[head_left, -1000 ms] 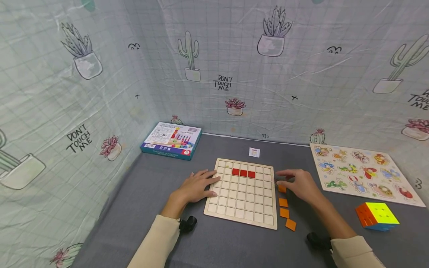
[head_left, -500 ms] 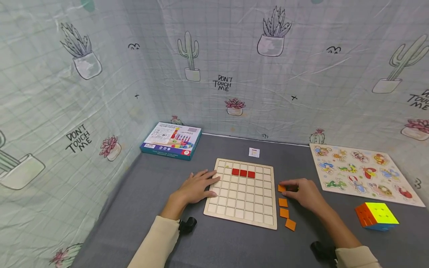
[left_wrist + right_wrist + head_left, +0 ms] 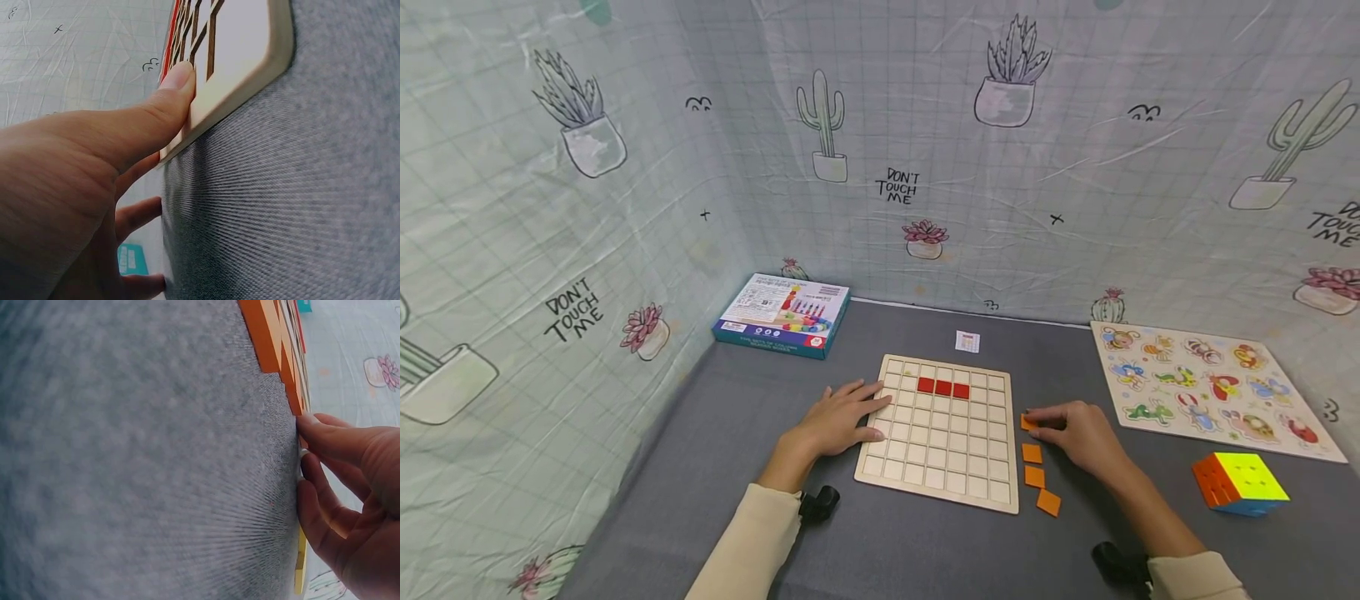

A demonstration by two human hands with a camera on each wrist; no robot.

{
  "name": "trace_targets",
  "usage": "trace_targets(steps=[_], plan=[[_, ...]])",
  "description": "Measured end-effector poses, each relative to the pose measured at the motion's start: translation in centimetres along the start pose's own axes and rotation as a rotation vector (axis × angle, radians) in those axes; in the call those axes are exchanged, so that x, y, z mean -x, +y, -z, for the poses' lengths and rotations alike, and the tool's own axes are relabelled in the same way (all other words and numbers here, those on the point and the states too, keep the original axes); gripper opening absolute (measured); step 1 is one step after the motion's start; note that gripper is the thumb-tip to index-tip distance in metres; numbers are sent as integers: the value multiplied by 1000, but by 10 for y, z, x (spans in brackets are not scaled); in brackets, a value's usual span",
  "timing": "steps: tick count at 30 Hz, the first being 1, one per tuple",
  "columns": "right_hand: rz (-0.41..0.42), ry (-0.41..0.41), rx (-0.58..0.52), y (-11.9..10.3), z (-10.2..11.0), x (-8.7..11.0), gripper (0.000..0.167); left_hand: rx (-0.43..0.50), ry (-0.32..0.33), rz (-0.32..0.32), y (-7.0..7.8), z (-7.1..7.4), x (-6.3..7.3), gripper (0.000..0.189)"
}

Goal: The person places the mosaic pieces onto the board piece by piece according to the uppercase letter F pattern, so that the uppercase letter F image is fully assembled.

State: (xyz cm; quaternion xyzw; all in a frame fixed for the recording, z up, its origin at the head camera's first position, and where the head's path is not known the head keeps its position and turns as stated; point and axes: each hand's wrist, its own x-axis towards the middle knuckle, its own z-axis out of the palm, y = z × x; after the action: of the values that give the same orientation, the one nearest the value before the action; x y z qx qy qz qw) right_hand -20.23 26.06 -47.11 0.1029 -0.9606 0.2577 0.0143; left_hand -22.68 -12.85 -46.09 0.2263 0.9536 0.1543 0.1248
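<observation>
On my remote view, the right hand point(image 3: 1084, 433) pinches the farthest orange tile point(image 3: 1026, 422) at its fingertips, just right of the wooden board point(image 3: 936, 493); three more tiles point(image 3: 1032, 453) trail nearer me. My left hand point(image 3: 835, 419), fingers spread, rests on the board's left edge.

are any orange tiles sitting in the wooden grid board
No, all four orange tiles are off the wooden grid board, beside its right edge.

Tiles point(image 3: 1034, 477) lie right of the grid board point(image 3: 936, 456), a card point(image 3: 967, 342) behind it, a cube point(image 3: 1247, 479) farther right.
</observation>
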Motion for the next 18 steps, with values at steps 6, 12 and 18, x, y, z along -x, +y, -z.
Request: trace_targets(steps=[6, 12, 18], plan=[[-8, -3, -2, -2, 1, 0, 24, 3, 1, -4, -1, 0, 1, 63], [-11, 13, -57, -11, 6, -5, 21, -2, 1, -13, -1, -1, 1, 63], [33, 48, -100, -30, 7, -14, 21, 0, -1, -18, -1, -1, 3, 63]])
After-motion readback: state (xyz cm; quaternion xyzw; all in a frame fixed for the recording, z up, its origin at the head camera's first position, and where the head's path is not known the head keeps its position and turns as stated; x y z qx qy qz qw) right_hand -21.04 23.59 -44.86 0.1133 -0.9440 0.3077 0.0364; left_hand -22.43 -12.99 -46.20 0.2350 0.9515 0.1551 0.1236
